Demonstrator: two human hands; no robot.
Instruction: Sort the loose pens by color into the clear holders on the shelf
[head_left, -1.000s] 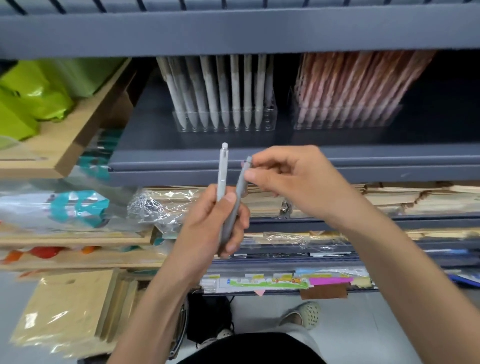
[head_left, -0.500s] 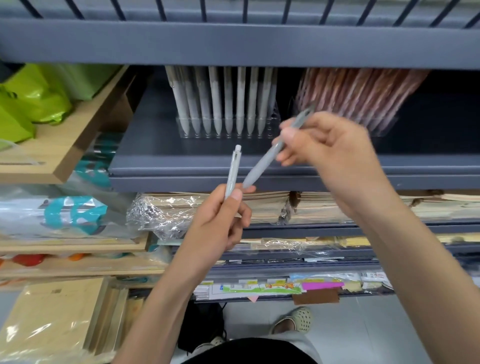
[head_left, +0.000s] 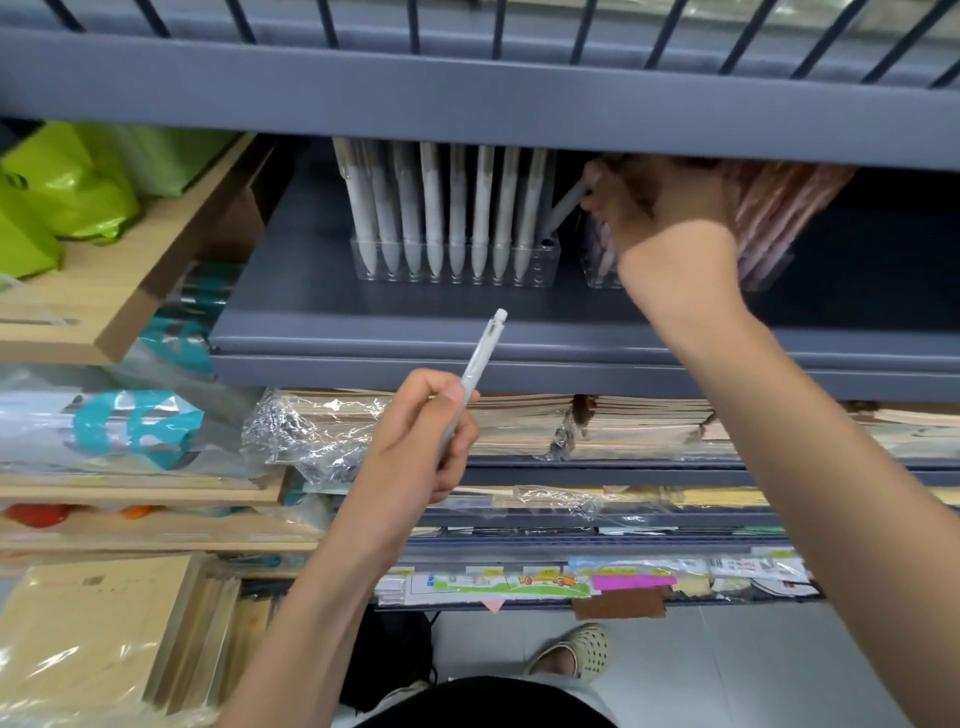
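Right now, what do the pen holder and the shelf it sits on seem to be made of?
Holder: likely clear hard plastic, glossy; the grey pens show through its wall. Shelf: probably painted metal, matte grey-blue, with a thin folded front lip.

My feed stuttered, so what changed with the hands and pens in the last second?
The right hand pulled one grey pen out of the left hand, carried it up to the shelf and now holds it tilted, tip at the rightmost slot of the clear holder. The left hand keeps gripping the other pen. The row of pens in the holder did not move.
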